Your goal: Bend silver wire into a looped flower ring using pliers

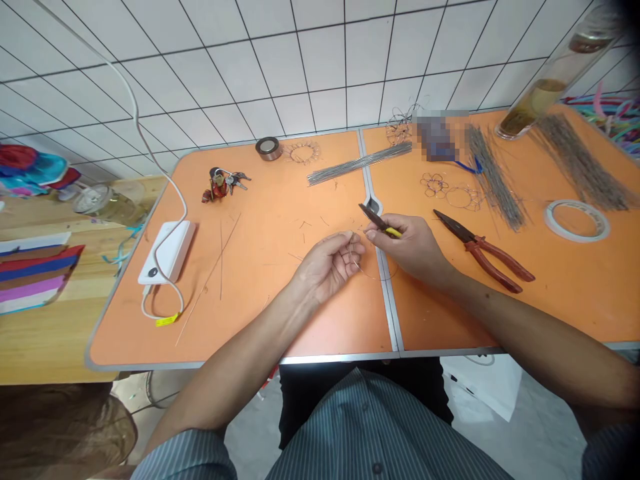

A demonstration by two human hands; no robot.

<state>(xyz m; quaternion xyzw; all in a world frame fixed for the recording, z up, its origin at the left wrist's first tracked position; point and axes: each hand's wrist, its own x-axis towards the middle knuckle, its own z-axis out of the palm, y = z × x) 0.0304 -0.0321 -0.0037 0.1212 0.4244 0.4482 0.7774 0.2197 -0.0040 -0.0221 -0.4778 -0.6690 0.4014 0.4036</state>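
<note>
My left hand [327,263] is closed, its fingertips pinching a thin wire [356,257] that curves into a loop over the orange table [260,287]. My right hand [410,247] grips small yellow-handled pliers [377,219], whose dark jaws point up and left, just above the wire. Both hands rest at the table's middle seam.
Red-handled pliers [483,250] lie right of my right hand. Bundles of straight wire [353,165], bent wire flowers [453,190], a tape ring [576,220], a tape roll [267,148], keys [223,183], a white power bank [167,250] with cable and a glass bottle [545,93] sit around.
</note>
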